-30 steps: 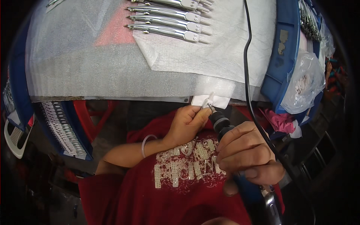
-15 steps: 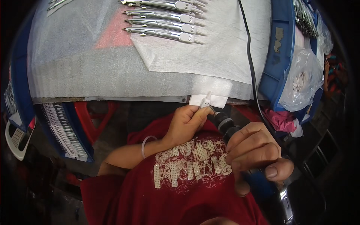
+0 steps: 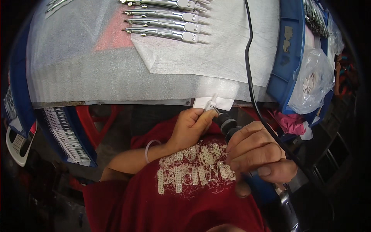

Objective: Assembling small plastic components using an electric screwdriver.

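Observation:
My left hand pinches a drawing compass by its white head at the table's near edge; its legs are hidden in the hand. Fingers of my right hand wrap round an electric screwdriver with a black nose and a blue body. The driver's thin bit meets the side of the compass head beside my left thumb; whether it sits in a screw is too small to tell. Under the compass head lies a white pad. Several finished-looking silver compasses lie in a row farther up the table.
Grey foam sheet and white cloth cover the table. A black cord runs down to the driver. Right stands a blue tray with a plastic bag of small parts; below left, a blue bin holds rows of metal parts.
My right hand and the screwdriver have shifted slightly left and up, and the cord has swung left. My left hand keeps its pinch on the compass.

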`<state>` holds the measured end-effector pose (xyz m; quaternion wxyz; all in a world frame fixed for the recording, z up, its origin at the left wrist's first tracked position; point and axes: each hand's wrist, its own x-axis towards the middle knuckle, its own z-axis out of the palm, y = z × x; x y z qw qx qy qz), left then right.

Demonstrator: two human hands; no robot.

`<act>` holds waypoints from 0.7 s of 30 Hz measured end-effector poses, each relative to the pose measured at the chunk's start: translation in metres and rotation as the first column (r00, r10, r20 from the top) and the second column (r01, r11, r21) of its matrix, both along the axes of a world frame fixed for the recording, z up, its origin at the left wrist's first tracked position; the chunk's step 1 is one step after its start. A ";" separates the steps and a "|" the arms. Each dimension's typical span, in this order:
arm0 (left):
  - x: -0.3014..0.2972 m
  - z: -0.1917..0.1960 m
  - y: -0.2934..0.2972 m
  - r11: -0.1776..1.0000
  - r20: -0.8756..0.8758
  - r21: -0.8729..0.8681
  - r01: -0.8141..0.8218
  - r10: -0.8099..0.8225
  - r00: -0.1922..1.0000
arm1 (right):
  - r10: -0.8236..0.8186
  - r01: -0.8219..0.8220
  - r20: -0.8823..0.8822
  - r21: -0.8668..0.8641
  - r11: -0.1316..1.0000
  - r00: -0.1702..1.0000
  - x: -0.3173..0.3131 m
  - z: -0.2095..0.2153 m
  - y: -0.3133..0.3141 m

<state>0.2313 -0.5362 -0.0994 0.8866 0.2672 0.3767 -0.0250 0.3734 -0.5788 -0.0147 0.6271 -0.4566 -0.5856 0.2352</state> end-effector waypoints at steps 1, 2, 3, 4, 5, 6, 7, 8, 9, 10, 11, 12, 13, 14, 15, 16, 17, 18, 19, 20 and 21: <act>0.000 0.000 -0.001 1.000 0.003 0.001 -0.001 0.001 1.000 | 0.002 -0.002 0.007 -0.034 0.999 1.000 0.001 0.002 -0.001; 0.000 -0.001 -0.002 1.000 0.017 0.017 -0.021 0.020 1.000 | 0.003 -0.003 0.011 -0.032 0.999 1.000 0.003 0.005 -0.002; 0.001 -0.002 -0.004 0.999 0.033 0.032 -0.036 0.035 0.999 | 0.029 -0.027 0.026 -0.074 0.997 0.999 0.007 0.008 -0.002; 0.001 -0.003 -0.005 0.999 0.038 0.033 -0.034 0.032 0.999 | 0.055 -0.050 0.041 -0.116 0.992 0.998 0.009 0.011 -0.003; 0.002 -0.004 -0.006 0.999 0.021 0.015 -0.033 0.033 0.999 | 0.052 -0.047 0.046 -0.114 0.992 0.998 0.010 0.011 -0.003; 0.000 -0.005 -0.005 0.999 -0.003 0.009 -0.045 0.045 0.999 | 0.063 -0.059 0.032 -0.096 0.994 0.998 0.009 0.009 0.002; -0.001 -0.004 -0.004 0.998 -0.006 0.025 -0.055 0.055 0.998 | 0.075 -0.074 0.016 -0.077 0.994 0.997 0.008 0.005 0.002; -0.003 -0.002 -0.002 0.998 -0.015 0.006 -0.066 0.066 0.998 | 0.069 -0.071 -0.035 -0.058 0.996 0.997 0.008 -0.001 -0.001; -0.001 0.001 0.000 0.998 -0.005 -0.024 -0.051 0.051 0.999 | 0.037 -0.041 -0.068 -0.052 0.998 0.997 0.008 0.000 -0.003; 0.001 0.005 0.004 0.999 0.006 -0.016 -0.040 0.040 0.999 | -0.022 0.015 -0.118 -0.058 0.998 0.993 0.007 0.004 -0.008; 0.004 0.010 0.009 1.000 0.016 -0.024 0.011 -0.010 1.000 | -0.079 0.068 -0.170 -0.065 0.996 0.982 0.009 0.008 -0.014; 0.008 0.010 0.013 0.998 0.027 -0.031 0.059 -0.059 0.998 | -0.077 0.061 -0.219 -0.081 0.995 0.973 0.018 0.010 -0.018; 0.011 0.007 0.015 0.998 0.038 -0.019 0.068 -0.067 0.997 | -0.137 0.110 -0.249 -0.120 0.987 0.959 0.023 0.011 -0.023; 0.013 0.003 0.016 0.992 0.103 -0.104 0.067 -0.056 0.993 | -0.199 0.160 -0.276 -0.159 0.974 0.940 0.026 0.011 -0.028; 0.009 0.000 0.019 0.982 0.146 -0.180 0.057 -0.030 0.989 | -0.404 0.326 -0.432 -0.245 0.913 0.807 0.011 0.003 -0.022; 0.006 -0.002 0.022 0.972 0.145 -0.221 0.078 -0.047 0.988 | -0.406 0.301 -0.397 -0.302 0.905 0.823 0.016 -0.008 -0.025; 0.001 -0.006 0.024 0.976 0.141 -0.204 0.077 -0.049 0.989 | -0.420 0.242 -0.400 -0.423 0.873 0.815 0.020 -0.013 -0.024; -0.003 -0.011 0.024 0.926 0.201 -0.369 0.082 -0.007 0.980 | -0.439 0.184 -0.392 -0.541 0.821 0.808 0.024 -0.017 -0.022; -0.005 -0.012 0.026 0.847 0.251 -0.523 0.096 0.045 0.967 | -0.439 0.101 -0.453 -0.597 0.796 0.776 0.028 -0.023 -0.022; -0.006 -0.011 0.027 0.814 0.295 -0.565 0.133 0.050 0.954 | -0.398 0.053 -0.479 -0.585 0.809 0.782 0.031 -0.035 -0.022; -0.005 -0.011 0.028 0.819 0.297 -0.557 0.136 0.043 0.954 | -0.361 -0.016 -0.554 -0.561 0.827 0.750 0.033 -0.044 -0.022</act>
